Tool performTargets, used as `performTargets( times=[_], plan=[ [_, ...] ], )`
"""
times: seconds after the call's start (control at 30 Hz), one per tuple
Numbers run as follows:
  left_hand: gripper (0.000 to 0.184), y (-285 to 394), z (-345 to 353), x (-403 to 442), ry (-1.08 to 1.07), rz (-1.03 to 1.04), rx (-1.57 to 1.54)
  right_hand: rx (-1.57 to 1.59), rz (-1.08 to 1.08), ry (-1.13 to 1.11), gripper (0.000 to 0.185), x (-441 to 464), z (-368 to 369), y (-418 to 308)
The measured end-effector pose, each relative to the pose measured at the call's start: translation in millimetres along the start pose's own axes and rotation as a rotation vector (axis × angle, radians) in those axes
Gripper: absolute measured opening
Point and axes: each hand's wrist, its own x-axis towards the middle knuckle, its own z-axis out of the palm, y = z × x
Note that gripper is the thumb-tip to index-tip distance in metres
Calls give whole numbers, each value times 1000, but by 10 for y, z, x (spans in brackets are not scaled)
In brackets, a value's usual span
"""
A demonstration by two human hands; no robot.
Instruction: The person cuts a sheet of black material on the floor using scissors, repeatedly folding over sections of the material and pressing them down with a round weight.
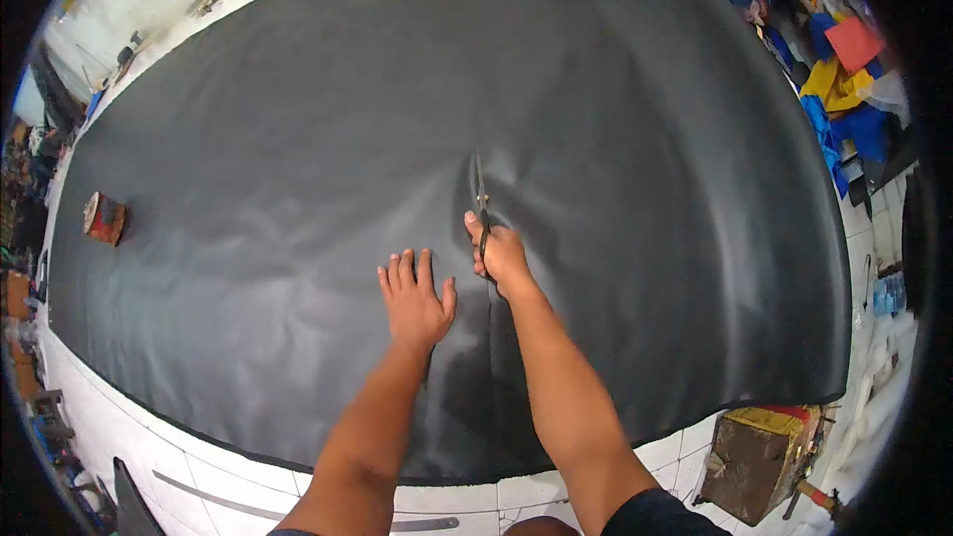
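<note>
Roughly half the span of the wide, smooth black sheet [298, 139] looks slit, right hand [501, 256] clamped round dark-handled metal scissors [483, 201], left hand [413, 308] flat, fingers apart, far part's uncut.

This looks like a workshop, with the work spread on a white tile floor [119, 427]. A huge black sheet [298, 139] covers most of it, with big scissors [481, 201] partway through and a long metal strip [213, 495] near its edge. Red, yellow and blue scraps [839, 85] lie in a messy heap on the right.
</note>
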Motion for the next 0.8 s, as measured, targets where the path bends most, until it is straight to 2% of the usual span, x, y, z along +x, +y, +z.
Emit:
performTargets(
  times=[0.07, 0.17, 0.27, 0.33, 0.4, 0.47, 0.63, 0.8],
  plan=[
    [58, -44, 36, -25, -29, -4, 5, -9, 63, 8, 53, 27, 25, 63],
    [59, -19, -5, 12, -68, -27, -3, -109, -28, 64, 59, 10, 36, 23],
    [60, -29, 8, 20, -112, -49, -27, -53, 82, -27, 56, -194, -22, -122],
    [61, -54, -3, 90, -112, -60, -29, 171, 162, -107, 55, -220, -33, -198],
    [61, -31, -34, 118, -166, -90, -38, 117, 215, -83, 53, -186, -35, -289],
    [61, -18, -22, 141, -185, -93, -38, -19, 135, -63, 52, -100, 8, -329],
    [60, -57, 9, 66, -185, -85, -4, 39, 119, -3, 45, 70, 61, -180],
    [61, -65, 33, 106, -182, -53, 8, -92, 40, 64, 44, 147, 57, -91]
  ],
)
